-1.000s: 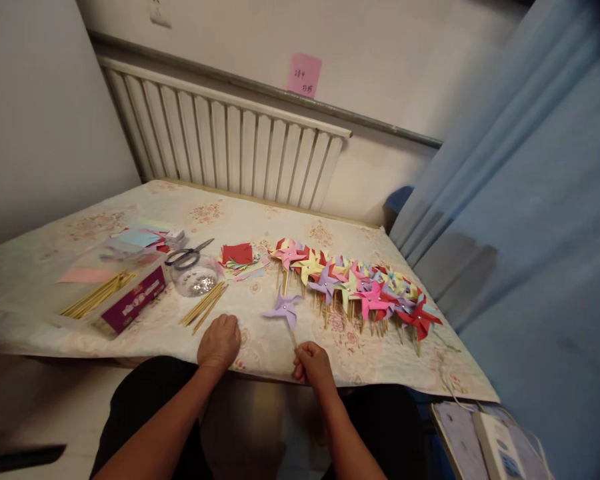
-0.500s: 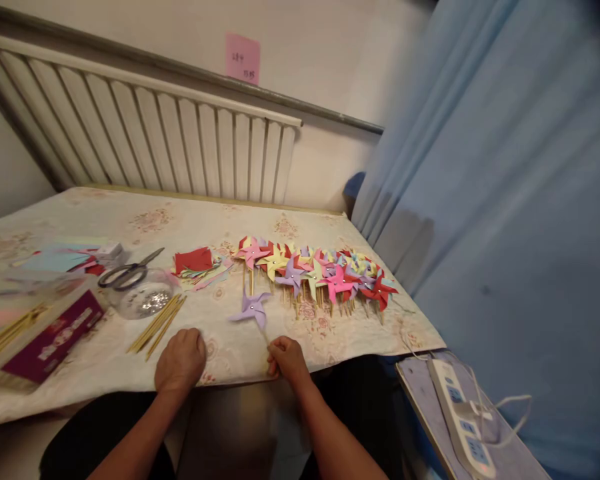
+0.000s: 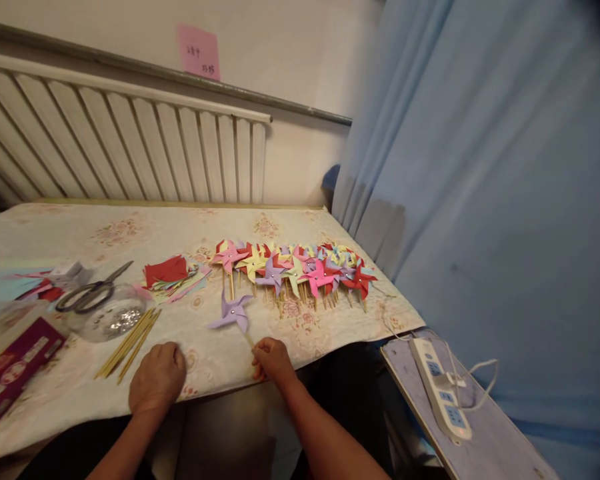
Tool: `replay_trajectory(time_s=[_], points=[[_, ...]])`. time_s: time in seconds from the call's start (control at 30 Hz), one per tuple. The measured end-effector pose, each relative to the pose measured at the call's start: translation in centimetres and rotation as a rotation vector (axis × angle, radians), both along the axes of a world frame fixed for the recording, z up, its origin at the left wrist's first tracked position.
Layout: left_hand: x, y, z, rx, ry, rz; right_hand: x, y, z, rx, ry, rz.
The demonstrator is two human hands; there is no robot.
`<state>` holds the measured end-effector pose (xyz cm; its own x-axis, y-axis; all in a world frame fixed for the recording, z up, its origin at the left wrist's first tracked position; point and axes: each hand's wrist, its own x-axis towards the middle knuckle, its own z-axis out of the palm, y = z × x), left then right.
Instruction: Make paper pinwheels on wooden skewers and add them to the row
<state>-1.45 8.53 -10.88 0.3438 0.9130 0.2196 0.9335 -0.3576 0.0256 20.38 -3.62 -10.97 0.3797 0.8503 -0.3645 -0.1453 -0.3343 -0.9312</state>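
The view has swung right; the right hand [image 3: 273,360] still pinches the lilac pinwheel [image 3: 233,312] by its stick [image 3: 249,340] near the table's [image 3: 220,363] front edge, handling apparently paused. The left hand [image 3: 157,379] rests apart, contents indeterminable.

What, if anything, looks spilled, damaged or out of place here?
Nothing stands out. The purple pinwheel in the right hand looks whole, the silvery bits sit in their dish, and the sticks lie loosely together on the cloth.
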Motion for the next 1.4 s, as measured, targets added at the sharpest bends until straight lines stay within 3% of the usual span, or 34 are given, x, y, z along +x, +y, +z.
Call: replay_trajectory(time_s=[0.57, 0.67, 0.87, 1.0, 1.17, 1.4], points=[[0.5, -0.3, 0.7, -0.014, -0.037, 0.044, 0.0, -0.1, -0.3, 0.009, 0.059, -0.051], [1.8, -0.6, 0.9, -0.121, -0.173, 0.114, 0.1, -0.1, -0.3, 0.012, 0.078, -0.054], [6.8, -3.4, 1.2, -0.391, -0.467, -0.063, 0.2, -0.4, -0.4, 0.056, 0.102, -0.062], [9.4, -5.3, 0.9, -0.495, -0.580, -0.102, 0.2, -0.7, -0.6, 0.092, 0.113, -0.059], [11.0, -6.2, 0.5, -0.610, -0.673, -0.153, 0.2, -1.0, -0.7, 0.121, 0.115, -0.054], [12.2, -6.6, 0.8, -0.647, -0.688, -0.057, 0.3, -1.1, -0.9, 0.152, 0.113, -0.041]])
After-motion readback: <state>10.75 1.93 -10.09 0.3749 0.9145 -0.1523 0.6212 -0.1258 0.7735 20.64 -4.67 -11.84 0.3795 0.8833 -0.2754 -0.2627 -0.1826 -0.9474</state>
